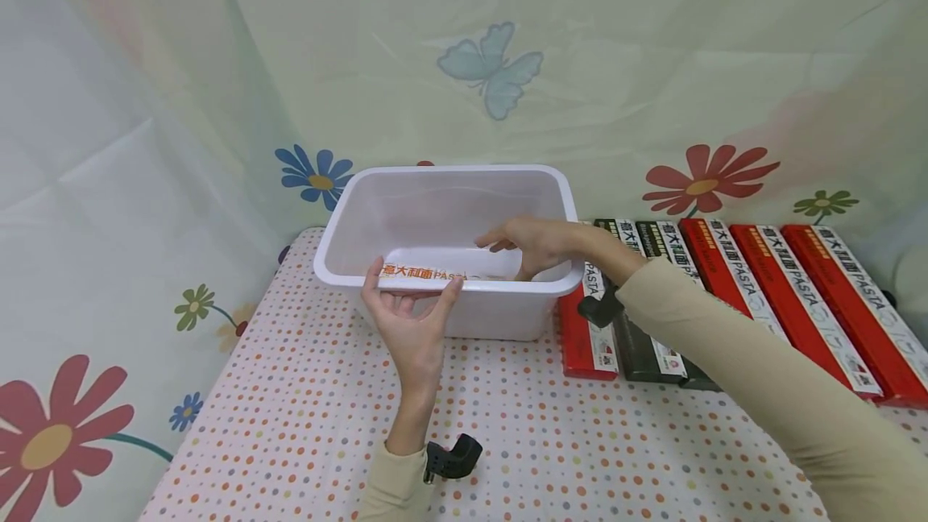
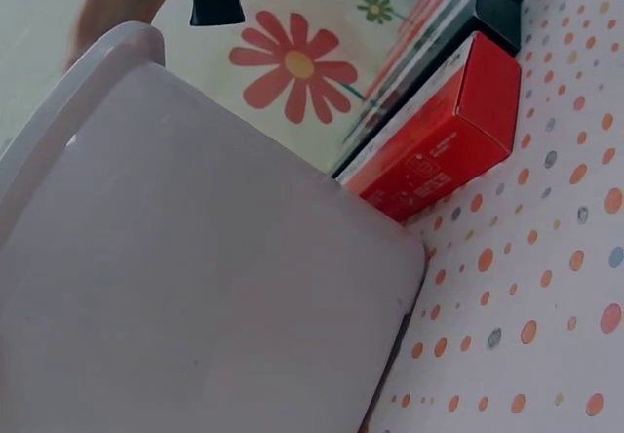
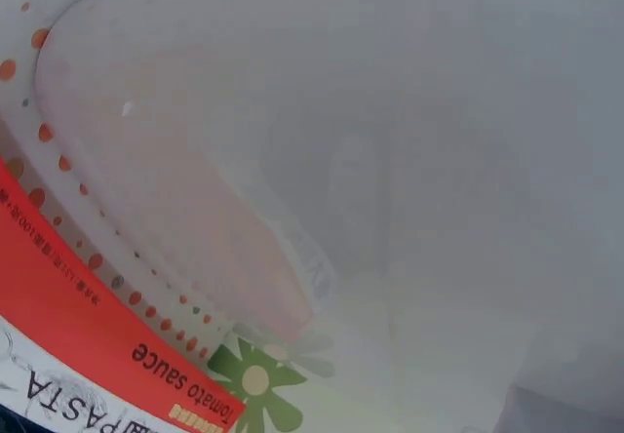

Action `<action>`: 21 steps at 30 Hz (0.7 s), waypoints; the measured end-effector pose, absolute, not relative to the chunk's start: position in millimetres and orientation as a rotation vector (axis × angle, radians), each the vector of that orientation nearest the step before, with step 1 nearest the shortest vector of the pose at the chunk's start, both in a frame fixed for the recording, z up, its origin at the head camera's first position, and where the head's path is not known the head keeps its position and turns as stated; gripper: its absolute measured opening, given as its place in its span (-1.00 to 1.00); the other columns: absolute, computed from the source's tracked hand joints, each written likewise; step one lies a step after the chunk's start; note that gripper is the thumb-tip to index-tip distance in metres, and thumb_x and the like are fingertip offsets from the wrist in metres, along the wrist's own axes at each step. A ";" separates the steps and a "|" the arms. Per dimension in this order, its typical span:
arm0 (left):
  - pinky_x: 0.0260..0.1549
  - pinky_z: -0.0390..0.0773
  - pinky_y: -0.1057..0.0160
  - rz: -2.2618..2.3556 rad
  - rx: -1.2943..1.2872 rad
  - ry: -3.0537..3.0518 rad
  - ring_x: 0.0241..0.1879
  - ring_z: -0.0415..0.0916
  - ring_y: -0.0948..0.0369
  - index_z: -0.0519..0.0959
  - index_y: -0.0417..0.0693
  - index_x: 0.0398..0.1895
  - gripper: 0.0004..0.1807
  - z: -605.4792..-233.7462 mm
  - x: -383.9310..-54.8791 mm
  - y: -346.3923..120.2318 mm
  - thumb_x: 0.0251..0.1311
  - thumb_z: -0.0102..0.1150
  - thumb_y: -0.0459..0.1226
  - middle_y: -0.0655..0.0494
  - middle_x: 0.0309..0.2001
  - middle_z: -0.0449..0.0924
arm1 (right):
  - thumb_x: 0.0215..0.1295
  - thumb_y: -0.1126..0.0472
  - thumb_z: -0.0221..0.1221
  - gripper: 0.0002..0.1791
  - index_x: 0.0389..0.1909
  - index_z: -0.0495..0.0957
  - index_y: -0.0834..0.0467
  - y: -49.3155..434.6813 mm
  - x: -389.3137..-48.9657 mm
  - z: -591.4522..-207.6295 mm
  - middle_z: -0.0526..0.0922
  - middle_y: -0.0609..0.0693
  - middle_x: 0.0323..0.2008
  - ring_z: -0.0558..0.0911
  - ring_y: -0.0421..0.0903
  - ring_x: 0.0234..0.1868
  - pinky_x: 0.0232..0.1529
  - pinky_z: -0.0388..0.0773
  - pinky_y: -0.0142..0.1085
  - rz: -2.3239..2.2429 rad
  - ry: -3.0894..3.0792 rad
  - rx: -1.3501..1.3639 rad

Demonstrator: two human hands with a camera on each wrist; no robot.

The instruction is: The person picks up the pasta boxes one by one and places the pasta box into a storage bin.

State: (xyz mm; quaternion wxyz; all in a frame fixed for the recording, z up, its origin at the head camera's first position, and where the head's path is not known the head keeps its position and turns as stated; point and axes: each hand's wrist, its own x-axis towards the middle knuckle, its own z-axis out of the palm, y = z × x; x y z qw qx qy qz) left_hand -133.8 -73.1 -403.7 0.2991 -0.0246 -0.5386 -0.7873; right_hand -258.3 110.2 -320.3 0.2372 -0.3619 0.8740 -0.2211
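A white plastic bin stands at the back of the table. Inside, along its near wall, is a pasta box with orange lettering, its lower part hidden by the rim. My left hand grips the bin's near rim, thumb and a finger reaching up over it, the other fingers tucked below. From the right, my right hand reaches into the bin, fingers loosely bent toward the left and thumb down close to the box's right end. The left wrist view shows the bin's outer wall; neither wrist view shows its own hand.
Right of the bin lie several pasta boxes in a row: a red one against the bin, dark ones, then more red ones. A dotted cloth covers the table. Behind hangs a flowered curtain.
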 end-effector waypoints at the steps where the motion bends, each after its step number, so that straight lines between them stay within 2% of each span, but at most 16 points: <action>1: 0.00 0.79 0.01 -2.091 -0.064 -1.431 0.08 0.59 -0.07 0.02 -0.12 0.57 0.14 -403.5 -133.7 -72.5 -0.01 0.54 -0.58 -0.20 0.33 0.38 | 0.10 0.52 0.46 -0.11 0.49 0.31 0.40 111.3 -258.0 -320.4 0.44 0.30 0.44 0.46 0.29 0.42 0.46 0.46 0.12 -0.635 2.407 -1.030; 6: 0.00 0.80 0.02 -2.099 -0.062 -1.431 0.09 0.59 -0.07 0.01 -0.10 0.58 0.13 -402.1 -132.4 -71.3 0.01 0.54 -0.56 -0.20 0.33 0.37 | 0.16 0.39 0.47 -0.13 0.48 0.31 0.42 119.7 -249.8 -315.6 0.44 0.32 0.43 0.48 0.28 0.40 0.47 0.43 0.14 -0.830 2.499 -1.177; 11: 0.02 0.79 0.02 -2.099 -0.073 -1.434 0.11 0.58 -0.07 0.00 -0.10 0.58 0.13 -402.7 -131.9 -70.8 0.03 0.54 -0.55 -0.20 0.36 0.35 | 0.24 0.35 0.43 -0.14 0.53 0.29 0.31 138.6 -228.9 -300.1 0.41 0.26 0.47 0.41 0.26 0.46 0.52 0.35 0.20 -1.068 2.535 -1.126; 16: 0.03 0.78 0.02 -2.078 -0.078 -1.441 0.10 0.57 -0.08 0.00 -0.12 0.58 0.13 -404.0 -130.9 -70.9 0.03 0.52 -0.56 -0.20 0.36 0.34 | 0.30 0.30 0.42 -0.13 0.58 0.26 0.18 162.8 -195.1 -282.8 0.37 0.18 0.52 0.33 0.21 0.52 0.51 0.29 0.30 -1.213 2.629 -1.072; 21: 0.01 0.79 0.02 -2.061 -0.082 -1.447 0.10 0.58 -0.07 0.01 -0.11 0.58 0.13 -404.4 -130.5 -70.2 0.02 0.54 -0.55 -0.19 0.35 0.35 | 0.26 0.36 0.44 -0.10 0.59 0.28 0.05 183.7 -150.5 -273.5 0.35 0.07 0.54 0.31 0.13 0.55 0.47 0.30 0.37 -1.435 2.781 -0.928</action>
